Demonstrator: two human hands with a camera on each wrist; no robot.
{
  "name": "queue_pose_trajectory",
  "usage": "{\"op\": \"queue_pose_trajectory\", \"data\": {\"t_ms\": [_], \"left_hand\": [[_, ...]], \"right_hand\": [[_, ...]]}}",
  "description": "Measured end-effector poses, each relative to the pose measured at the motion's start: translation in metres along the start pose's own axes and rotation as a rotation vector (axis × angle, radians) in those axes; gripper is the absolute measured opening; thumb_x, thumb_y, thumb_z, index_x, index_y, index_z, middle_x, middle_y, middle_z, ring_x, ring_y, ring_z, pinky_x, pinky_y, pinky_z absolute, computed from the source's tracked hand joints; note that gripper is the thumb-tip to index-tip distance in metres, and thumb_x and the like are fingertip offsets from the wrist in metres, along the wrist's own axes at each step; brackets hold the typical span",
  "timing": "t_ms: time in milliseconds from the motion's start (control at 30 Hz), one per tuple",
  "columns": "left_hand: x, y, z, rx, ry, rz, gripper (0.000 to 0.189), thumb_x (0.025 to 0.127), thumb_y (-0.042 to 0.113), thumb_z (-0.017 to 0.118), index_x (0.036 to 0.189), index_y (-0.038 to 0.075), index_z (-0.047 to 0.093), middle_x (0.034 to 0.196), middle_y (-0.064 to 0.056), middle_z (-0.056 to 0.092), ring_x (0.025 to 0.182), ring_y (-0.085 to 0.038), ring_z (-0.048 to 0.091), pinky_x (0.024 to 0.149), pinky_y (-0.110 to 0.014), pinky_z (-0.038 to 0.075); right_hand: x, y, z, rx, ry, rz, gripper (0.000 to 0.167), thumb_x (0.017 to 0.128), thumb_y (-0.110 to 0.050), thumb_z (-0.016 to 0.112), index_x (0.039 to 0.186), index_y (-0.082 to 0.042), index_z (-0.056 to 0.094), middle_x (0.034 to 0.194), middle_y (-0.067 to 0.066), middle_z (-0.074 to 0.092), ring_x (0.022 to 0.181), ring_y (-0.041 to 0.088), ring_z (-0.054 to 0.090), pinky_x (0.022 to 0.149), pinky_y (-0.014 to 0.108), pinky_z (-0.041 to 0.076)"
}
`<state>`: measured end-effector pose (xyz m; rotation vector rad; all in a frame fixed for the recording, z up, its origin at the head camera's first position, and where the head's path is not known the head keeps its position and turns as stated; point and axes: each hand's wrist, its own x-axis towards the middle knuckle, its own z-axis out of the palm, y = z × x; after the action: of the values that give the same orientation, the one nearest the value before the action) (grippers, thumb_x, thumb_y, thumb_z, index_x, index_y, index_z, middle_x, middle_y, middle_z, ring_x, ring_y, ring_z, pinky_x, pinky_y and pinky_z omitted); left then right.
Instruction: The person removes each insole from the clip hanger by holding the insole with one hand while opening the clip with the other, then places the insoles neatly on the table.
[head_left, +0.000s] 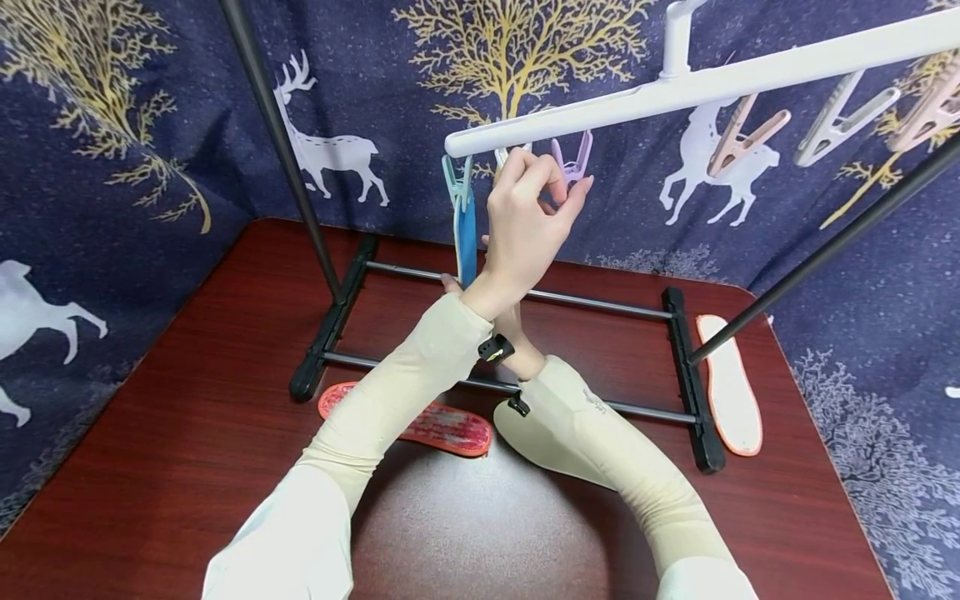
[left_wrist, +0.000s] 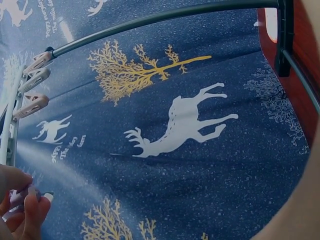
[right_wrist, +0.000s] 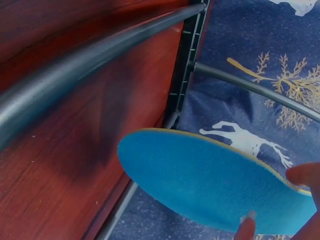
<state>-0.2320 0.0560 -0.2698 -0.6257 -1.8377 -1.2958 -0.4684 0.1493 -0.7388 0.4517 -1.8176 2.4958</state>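
My left hand (head_left: 525,217) is raised under the end of a white hanger bar (head_left: 570,117), and its thumb and fingers pinch a lilac clothespin (head_left: 573,162). In the left wrist view, part of that clothespin (left_wrist: 19,197) shows between the fingers. A blue insole (head_left: 466,237) with a pale edge hangs from a teal clothespin (head_left: 459,182) at the bar's left end. Lower down, my right hand (head_left: 512,323), partly hidden behind the left forearm, holds the insole. The right wrist view has a thumb (right_wrist: 302,174) at the insole's edge and a fingertip over its blue face.
A red-rimmed insole (head_left: 442,429), a cream insole (head_left: 540,437) and a white insole with orange edging (head_left: 731,383) lie on the brown table (head_left: 187,400). The rack's dark poles (head_left: 281,142) and base bars surround the hands. More clothespins (head_left: 746,137) hang at right.
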Motion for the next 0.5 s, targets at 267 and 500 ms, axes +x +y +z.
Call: {"op": "queue_pose_trajectory", "data": {"t_ms": [267,500], "left_hand": [[-0.001,-0.001,0.0,-0.003,0.002,0.0,0.032,0.089,0.018,0.069,0.068,0.004,0.05,0.086,-0.011,0.05,0.085,-0.021,0.053,0.061,-0.008,0.045],[0.0,-0.004,-0.001,-0.008,0.022,-0.003,0.033,0.088,0.017,0.071,0.067,0.003,0.049,0.085,-0.011,0.05,0.082,-0.02,0.054,0.059,-0.015,0.05]], "right_hand": [[-0.001,0.005,-0.005,-0.606,0.067,-0.202,0.026,0.101,-0.042,0.044,0.105,-0.024,0.062,0.1,-0.005,0.061,0.094,0.008,0.052,0.091,0.026,0.041],[-0.058,-0.14,0.08,-0.929,0.068,-0.178,0.026,0.101,-0.032,0.043,0.095,-0.015,0.061,0.1,0.0,0.063,0.093,0.011,0.055,0.084,0.028,0.043]]}}
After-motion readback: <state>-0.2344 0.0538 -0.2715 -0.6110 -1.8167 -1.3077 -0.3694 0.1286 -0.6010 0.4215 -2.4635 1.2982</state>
